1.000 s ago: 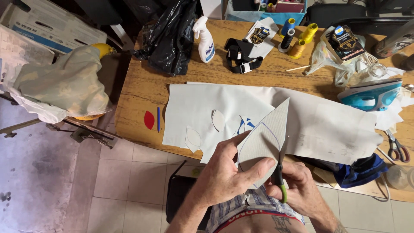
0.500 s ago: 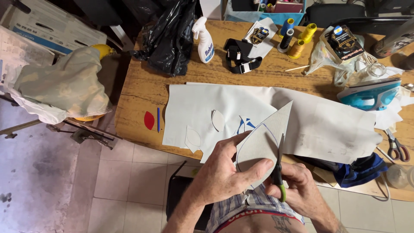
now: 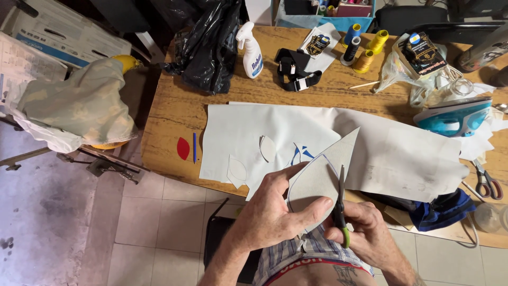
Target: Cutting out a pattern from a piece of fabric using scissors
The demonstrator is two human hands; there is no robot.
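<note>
Left hand [image 3: 275,212] pinched grey sheet [image 3: 317,180]; right hand [image 3: 365,233] gripped green-handled scissors [image 3: 340,209], blade touching the sheet's edge.

Wooden table [image 3: 174,114], bearing a broad white sheet [image 3: 402,153] at centre; black bag [image 3: 209,45] and spray bottle [image 3: 251,50] toward 11 o'clock, thread spools [image 3: 365,45] at 1, teal iron [image 3: 455,116] at 3, red oval cutout [image 3: 183,148] at 9.

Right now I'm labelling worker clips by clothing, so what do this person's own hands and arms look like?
Both are bare: the left hand and right hand wear no gloves, rings or watch that I can see, and the forearms have no sleeves. A dark tattoo shows on the bare torso, above plaid shorts with a red waistband.
</note>
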